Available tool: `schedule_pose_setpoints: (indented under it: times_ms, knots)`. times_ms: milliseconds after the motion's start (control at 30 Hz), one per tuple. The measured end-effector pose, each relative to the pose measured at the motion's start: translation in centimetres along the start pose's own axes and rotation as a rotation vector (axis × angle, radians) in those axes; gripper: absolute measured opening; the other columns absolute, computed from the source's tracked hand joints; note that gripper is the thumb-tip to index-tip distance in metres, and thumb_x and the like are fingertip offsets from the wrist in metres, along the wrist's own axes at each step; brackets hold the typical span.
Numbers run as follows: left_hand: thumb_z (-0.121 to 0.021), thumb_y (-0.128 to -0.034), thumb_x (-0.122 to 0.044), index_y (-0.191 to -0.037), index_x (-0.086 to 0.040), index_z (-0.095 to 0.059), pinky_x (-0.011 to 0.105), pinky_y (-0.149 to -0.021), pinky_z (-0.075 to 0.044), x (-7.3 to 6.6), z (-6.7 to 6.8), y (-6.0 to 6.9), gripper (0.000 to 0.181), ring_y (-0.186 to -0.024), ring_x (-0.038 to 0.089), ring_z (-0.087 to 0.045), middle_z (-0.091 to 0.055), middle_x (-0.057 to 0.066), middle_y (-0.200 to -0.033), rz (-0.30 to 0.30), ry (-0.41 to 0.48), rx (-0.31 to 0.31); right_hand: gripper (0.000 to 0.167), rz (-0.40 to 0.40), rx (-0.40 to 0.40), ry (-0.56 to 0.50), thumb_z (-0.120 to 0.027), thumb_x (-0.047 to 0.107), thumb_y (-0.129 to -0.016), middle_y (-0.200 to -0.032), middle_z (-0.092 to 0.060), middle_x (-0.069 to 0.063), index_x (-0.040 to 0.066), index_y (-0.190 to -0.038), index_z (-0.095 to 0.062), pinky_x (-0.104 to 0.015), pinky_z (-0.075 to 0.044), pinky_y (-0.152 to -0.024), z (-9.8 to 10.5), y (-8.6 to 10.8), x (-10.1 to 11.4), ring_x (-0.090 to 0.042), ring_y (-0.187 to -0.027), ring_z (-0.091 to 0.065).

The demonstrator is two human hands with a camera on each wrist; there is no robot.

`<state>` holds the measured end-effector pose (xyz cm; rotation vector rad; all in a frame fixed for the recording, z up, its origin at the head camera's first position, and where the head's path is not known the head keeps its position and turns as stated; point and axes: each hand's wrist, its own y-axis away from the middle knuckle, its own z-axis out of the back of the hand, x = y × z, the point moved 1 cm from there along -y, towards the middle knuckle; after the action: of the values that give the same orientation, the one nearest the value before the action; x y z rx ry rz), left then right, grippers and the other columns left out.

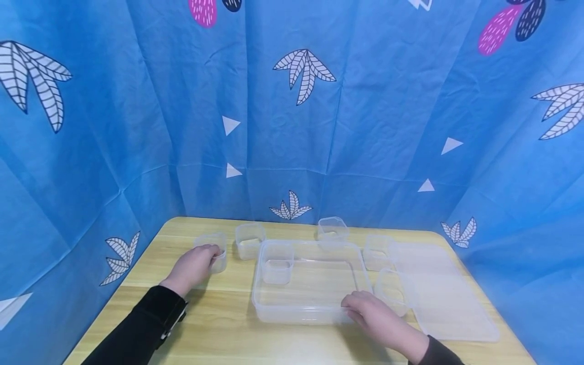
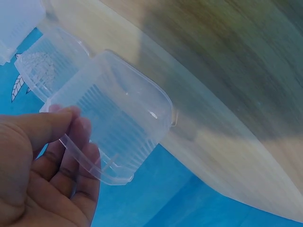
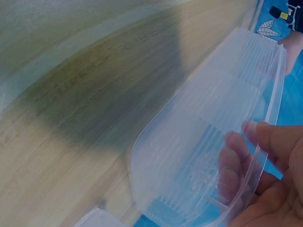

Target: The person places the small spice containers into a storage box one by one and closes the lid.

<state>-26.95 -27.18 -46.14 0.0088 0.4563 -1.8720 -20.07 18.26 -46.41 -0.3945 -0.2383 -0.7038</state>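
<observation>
At the left of the table, my left hand (image 1: 193,266) pinches the rim of a small clear plastic container (image 2: 128,113), thumb on one side of the wall and fingers on the other. In the head view that container (image 1: 220,261) is partly covered by the hand. My right hand (image 1: 376,319) grips the rim of a large clear rectangular container (image 1: 301,315) near its front right corner. The right wrist view shows the thumb and curled fingers (image 3: 229,165) around the big container's wall. One small container (image 1: 277,274) appears within the large one's left part.
More small clear containers stand around: one (image 1: 250,248) at the back left, one (image 1: 332,230) behind the large container, and two at its right (image 1: 377,253). A flat translucent lid (image 1: 449,294) lies along the table's right side. Blue patterned cloth (image 1: 292,142) hangs behind the table.
</observation>
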Motion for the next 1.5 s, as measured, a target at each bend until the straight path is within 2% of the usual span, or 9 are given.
schedule_pose_setpoints:
  times_ms: [67,300,533,767,1167,1367,1500]
  knots:
    - [-0.064,-0.0905,0.005,-0.092,-0.005,-0.068,0.042,-0.070,-0.055,-0.1,0.0,0.1,0.011,-0.078,0.020,-0.061,-0.064,0.002,-0.083,-0.004,-0.003,-0.007,0.017,0.004,-0.003,-0.001,-0.068,0.001,-0.090,-0.095,-0.067,0.005,0.012,-0.103,-0.067,-0.030,-0.055,-0.075,0.0,0.0,0.0,-0.011,-0.088,-0.061]
    - [-0.065,-0.0929,0.001,-0.099,-0.003,-0.071,0.047,-0.079,-0.057,-0.6,0.5,0.1,0.009,-0.091,0.030,-0.068,-0.071,0.008,-0.094,-0.017,-0.004,-0.031,0.015,-0.015,0.013,-0.025,-0.065,0.001,-0.091,-0.096,-0.068,0.002,0.010,-0.104,-0.067,-0.030,-0.055,-0.076,0.0,0.0,0.1,-0.010,-0.089,-0.060]
    - [-0.067,-0.0913,0.002,-0.098,-0.003,-0.071,0.046,-0.078,-0.057,-1.4,1.0,0.3,0.010,-0.090,0.029,-0.067,-0.071,0.008,-0.093,-0.016,-0.031,-0.014,0.015,-0.014,0.013,-0.018,-0.066,0.002,-0.091,-0.096,-0.068,0.002,0.010,-0.104,-0.067,-0.029,-0.055,-0.076,0.0,0.0,0.1,-0.010,-0.089,-0.060]
    - [-0.069,-0.0894,0.003,-0.097,-0.003,-0.072,0.045,-0.078,-0.057,-1.9,1.8,0.5,0.010,-0.089,0.028,-0.067,-0.071,0.010,-0.094,-0.017,-0.035,-0.025,0.015,-0.032,0.029,-0.031,-0.066,0.002,-0.092,-0.097,-0.067,0.002,0.011,-0.104,-0.067,-0.030,-0.055,-0.077,0.0,0.1,0.0,-0.009,-0.090,-0.060]
    - [-0.070,-0.0877,0.005,-0.093,-0.004,-0.071,0.042,-0.073,-0.057,-2.5,3.4,0.5,0.010,-0.081,0.023,-0.066,-0.068,0.006,-0.085,-0.100,-0.058,-0.063,0.014,-0.044,0.038,-0.038,-0.064,0.004,-0.093,-0.097,-0.067,0.003,0.011,-0.105,-0.067,-0.030,-0.055,-0.078,0.0,0.1,0.1,-0.009,-0.091,-0.060]
    - [-0.070,-0.0884,0.003,-0.095,-0.004,-0.072,0.043,-0.075,-0.058,-3.2,4.2,0.4,0.010,-0.084,0.025,-0.067,-0.070,0.008,-0.089,-0.105,-0.062,-0.075,0.013,-0.048,0.043,-0.042,-0.064,0.005,-0.094,-0.097,-0.067,0.003,0.012,-0.105,-0.068,-0.030,-0.055,-0.078,0.0,0.1,0.1,-0.009,-0.091,-0.060]
    - [-0.071,-0.0887,0.003,-0.096,-0.005,-0.072,0.042,-0.076,-0.058,-3.8,4.6,0.2,0.010,-0.085,0.024,-0.067,-0.070,0.005,-0.089,-0.120,-0.059,-0.089,0.015,-0.032,0.025,-0.034,-0.066,0.002,-0.092,-0.096,-0.068,0.004,0.012,-0.103,-0.068,-0.031,-0.056,-0.078,0.1,0.0,0.2,-0.010,-0.091,-0.061]
